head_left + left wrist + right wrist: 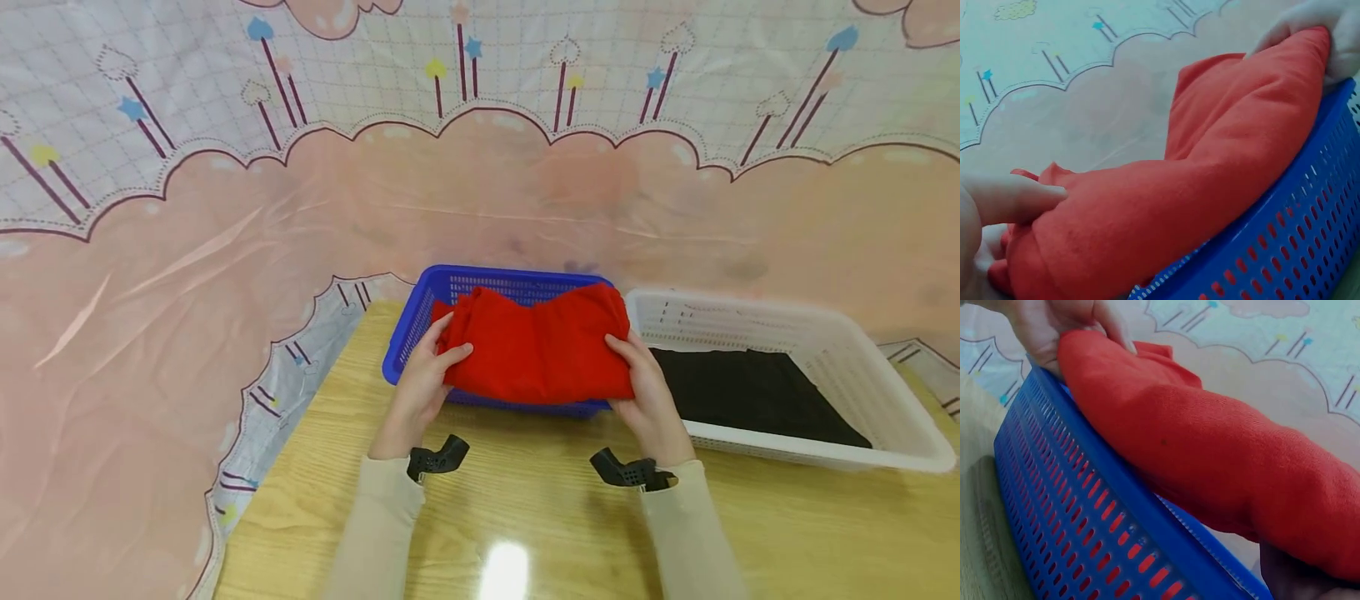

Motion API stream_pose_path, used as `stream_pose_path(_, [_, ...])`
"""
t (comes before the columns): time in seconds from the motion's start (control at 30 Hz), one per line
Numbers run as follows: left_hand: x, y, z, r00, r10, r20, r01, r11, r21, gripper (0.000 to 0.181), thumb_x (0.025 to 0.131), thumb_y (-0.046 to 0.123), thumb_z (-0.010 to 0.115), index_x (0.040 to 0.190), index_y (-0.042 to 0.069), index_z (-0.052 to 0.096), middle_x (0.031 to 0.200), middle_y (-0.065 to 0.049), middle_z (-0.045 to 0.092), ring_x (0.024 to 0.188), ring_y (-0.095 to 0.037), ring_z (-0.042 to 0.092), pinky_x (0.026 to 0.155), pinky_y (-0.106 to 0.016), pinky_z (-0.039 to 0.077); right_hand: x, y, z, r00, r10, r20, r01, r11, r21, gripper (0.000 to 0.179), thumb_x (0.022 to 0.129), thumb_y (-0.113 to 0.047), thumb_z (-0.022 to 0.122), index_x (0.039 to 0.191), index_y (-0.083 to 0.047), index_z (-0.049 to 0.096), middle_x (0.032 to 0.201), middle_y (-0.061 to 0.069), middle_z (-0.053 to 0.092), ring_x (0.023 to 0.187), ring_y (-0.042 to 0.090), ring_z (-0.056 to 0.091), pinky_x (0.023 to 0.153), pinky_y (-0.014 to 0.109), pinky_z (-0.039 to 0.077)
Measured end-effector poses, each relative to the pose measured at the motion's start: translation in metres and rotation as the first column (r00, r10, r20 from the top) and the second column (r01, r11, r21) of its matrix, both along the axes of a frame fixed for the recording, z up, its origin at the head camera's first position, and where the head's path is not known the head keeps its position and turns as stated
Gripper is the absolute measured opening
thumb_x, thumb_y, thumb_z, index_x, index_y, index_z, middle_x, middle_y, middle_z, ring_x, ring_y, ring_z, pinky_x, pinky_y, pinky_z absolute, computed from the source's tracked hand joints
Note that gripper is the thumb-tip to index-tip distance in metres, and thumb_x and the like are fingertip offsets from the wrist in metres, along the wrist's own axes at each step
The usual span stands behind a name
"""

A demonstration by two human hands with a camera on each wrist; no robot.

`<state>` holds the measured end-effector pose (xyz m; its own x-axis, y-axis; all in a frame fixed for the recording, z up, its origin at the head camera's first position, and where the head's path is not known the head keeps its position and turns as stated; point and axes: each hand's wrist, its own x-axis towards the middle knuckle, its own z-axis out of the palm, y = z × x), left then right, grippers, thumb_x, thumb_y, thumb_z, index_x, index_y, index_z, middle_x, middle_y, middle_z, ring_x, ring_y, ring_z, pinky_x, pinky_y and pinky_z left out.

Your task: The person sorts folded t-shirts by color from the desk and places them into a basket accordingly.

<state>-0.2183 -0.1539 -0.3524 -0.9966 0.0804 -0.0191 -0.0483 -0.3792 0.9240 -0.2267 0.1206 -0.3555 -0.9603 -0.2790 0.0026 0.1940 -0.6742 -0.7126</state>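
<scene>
A folded red cloth [540,346] is held level between my two hands over the blue basket [517,272]. At its left end my left hand [420,379] grips it, thumb on top and the other fingers partly hidden by the fabric. My right hand [647,392] holds the opposite end, its thumb lying over the edge. The middle of the cloth [1129,219] sags slightly in the left wrist view. Through the slots of the basket's side [1085,506], more red shows inside in the right wrist view; how much cloth lies there is hidden.
To the right of the blue basket stands a white basket [825,457] with a folded black cloth [742,392] lying in it. Both baskets sit on a wooden table [540,492]. A patterned pink and white sheet [480,183] hangs behind and drapes down the left side.
</scene>
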Motion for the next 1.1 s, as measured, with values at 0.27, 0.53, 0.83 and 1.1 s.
stream_pose_path(0.27, [-0.012, -0.008, 0.005, 0.999, -0.027, 0.038, 0.031, 0.994, -0.103, 0.062, 0.084, 0.006, 0.060, 0.137, 0.021, 0.032, 0.128, -0.005, 0.042, 0.109, -0.027, 0.049, 0.079, -0.039, 0.049, -0.008, 0.000, 0.003, 1.000, 0.004, -0.001, -0.004, 0.998, 0.064, 0.050, 0.094, -0.015, 0.045, 0.140, -0.020, 0.025, 0.138, 0.005, 0.025, 0.116, 0.022, 0.039, 0.091, 0.037, 0.041])
stream_pose_path(0.53, [-0.022, -0.022, 0.003, 0.998, -0.035, 0.056, 0.041, 0.991, -0.126, 0.062, 0.084, 0.001, 0.057, 0.137, 0.018, 0.031, 0.128, -0.007, 0.042, 0.109, -0.028, 0.048, 0.079, -0.041, 0.048, -0.017, -0.008, -0.003, 0.989, -0.105, -0.103, 0.135, 0.927, 0.351, 0.051, 0.092, -0.019, 0.050, 0.138, -0.012, 0.030, 0.129, 0.010, 0.037, 0.105, 0.021, 0.049, 0.082, 0.032, 0.048])
stream_pose_path(0.83, [-0.035, -0.030, -0.004, 1.000, 0.018, 0.007, -0.016, 0.965, -0.261, 0.061, 0.082, -0.006, 0.054, 0.137, 0.009, 0.031, 0.132, -0.008, 0.038, 0.113, -0.024, 0.041, 0.093, -0.037, 0.037, -0.031, -0.018, -0.010, 0.970, -0.137, -0.199, 0.235, 0.725, 0.648, 0.051, 0.091, -0.021, 0.051, 0.138, -0.012, 0.032, 0.131, 0.008, 0.042, 0.110, 0.023, 0.045, 0.092, 0.038, 0.040])
stream_pose_path(1.1, [-0.048, -0.038, -0.002, 0.998, 0.064, 0.029, -0.043, 0.888, -0.458, 0.064, 0.082, -0.003, 0.053, 0.138, 0.015, 0.029, 0.127, -0.012, 0.039, 0.109, -0.028, 0.042, 0.091, -0.041, 0.038, -0.039, -0.025, -0.009, 0.961, -0.103, -0.255, 0.265, 0.600, 0.755, 0.042, 0.091, -0.014, 0.052, 0.131, -0.011, 0.041, 0.117, 0.011, 0.054, 0.098, 0.024, 0.054, 0.081, 0.036, 0.048])
